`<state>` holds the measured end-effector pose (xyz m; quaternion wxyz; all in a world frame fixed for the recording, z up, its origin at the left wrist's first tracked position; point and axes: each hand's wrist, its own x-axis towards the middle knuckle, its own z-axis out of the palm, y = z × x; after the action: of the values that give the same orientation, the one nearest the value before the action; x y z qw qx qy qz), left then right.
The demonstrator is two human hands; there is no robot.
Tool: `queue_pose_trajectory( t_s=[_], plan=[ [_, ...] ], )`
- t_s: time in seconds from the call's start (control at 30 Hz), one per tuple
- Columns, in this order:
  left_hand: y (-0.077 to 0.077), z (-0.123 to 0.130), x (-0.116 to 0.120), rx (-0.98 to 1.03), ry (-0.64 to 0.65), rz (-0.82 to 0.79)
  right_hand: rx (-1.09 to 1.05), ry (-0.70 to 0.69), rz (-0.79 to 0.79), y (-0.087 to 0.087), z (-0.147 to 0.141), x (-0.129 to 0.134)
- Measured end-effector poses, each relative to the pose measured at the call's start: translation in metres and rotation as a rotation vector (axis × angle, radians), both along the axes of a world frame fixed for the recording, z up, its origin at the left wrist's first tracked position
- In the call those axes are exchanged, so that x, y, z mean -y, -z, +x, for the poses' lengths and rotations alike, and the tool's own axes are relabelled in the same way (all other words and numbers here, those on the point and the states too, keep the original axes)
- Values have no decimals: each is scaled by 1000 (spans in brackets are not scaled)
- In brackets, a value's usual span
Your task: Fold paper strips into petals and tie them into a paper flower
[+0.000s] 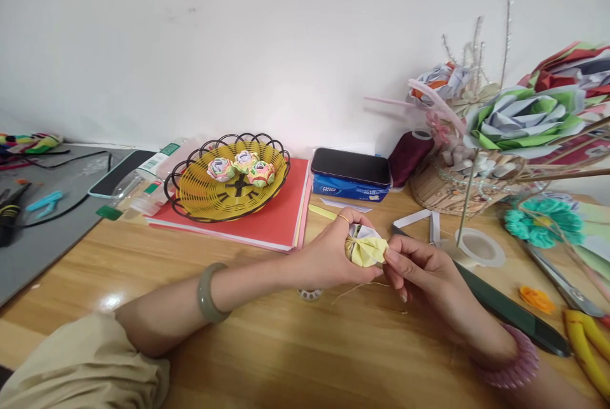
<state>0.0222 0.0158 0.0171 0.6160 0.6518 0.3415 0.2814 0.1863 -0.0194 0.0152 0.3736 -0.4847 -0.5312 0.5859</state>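
Observation:
A small folded paper flower (pixel 366 249), yellow with white and some dark lines, is held between both hands above the wooden table. My left hand (pixel 328 250) wraps round it from the left, thumb on top and fingers beneath. With thumb and forefinger my right hand (pixel 422 269) pinches the tip of a yellow petal on its right side. A thin string (pixel 357 288) trails on the table just below the hands. Close under my left wrist lies a small round bobbin (pixel 309 295), partly covered. The underside of the flower is hidden by my fingers.
A yellow woven basket (pixel 204 199) with 3 paper flowers rests on red paper (pixel 281 218). Behind my hands, a phone (pixel 350 166) tops a blue tissue pack (pixel 350 188). At right are a tape roll (pixel 481 247), yellow-handled scissors (pixel 581 339), a dark green cutter-like tool (pixel 515 314) and large paper flowers (pixel 528 117).

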Motion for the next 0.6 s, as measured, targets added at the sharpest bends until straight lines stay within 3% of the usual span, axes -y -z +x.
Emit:
queue_pose_trajectory(
  t_s=[0.6],
  plan=[
    [0, 1, 3, 154, -21, -86, -91, 14, -80, 1, -4, 4]
  ],
)
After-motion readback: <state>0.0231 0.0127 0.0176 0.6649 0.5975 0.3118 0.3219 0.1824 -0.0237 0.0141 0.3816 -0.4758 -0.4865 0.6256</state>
